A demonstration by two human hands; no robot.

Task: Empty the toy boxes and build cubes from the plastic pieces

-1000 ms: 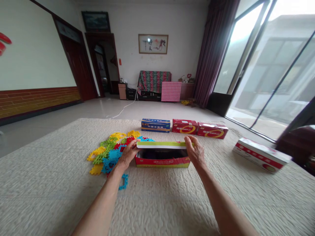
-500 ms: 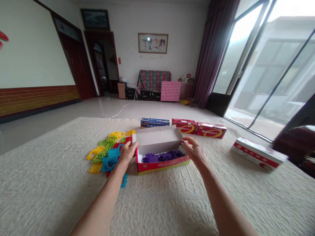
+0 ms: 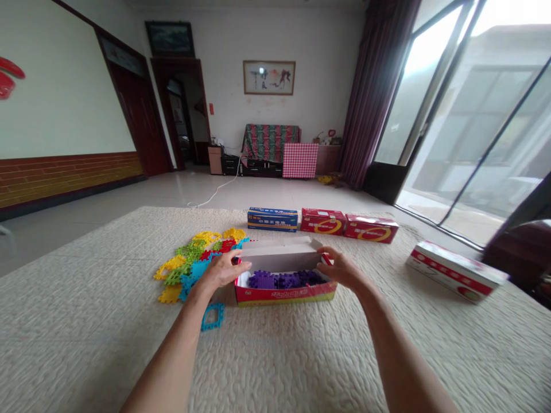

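On the mat (image 3: 275,367), box (image 3: 284,295) between fingers (image 3: 230,254).

Both bare forearms (image 3: 174,344) stretch forward. The left grip (image 3: 221,268) and right grip (image 3: 343,269) face each other, well apart, thumbs (image 3: 243,267) pointing inward.

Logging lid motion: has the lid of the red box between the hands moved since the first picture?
Yes. Judged against the blue box behind it, the lid has swung back, away from the person, bringing purple pieces into view.
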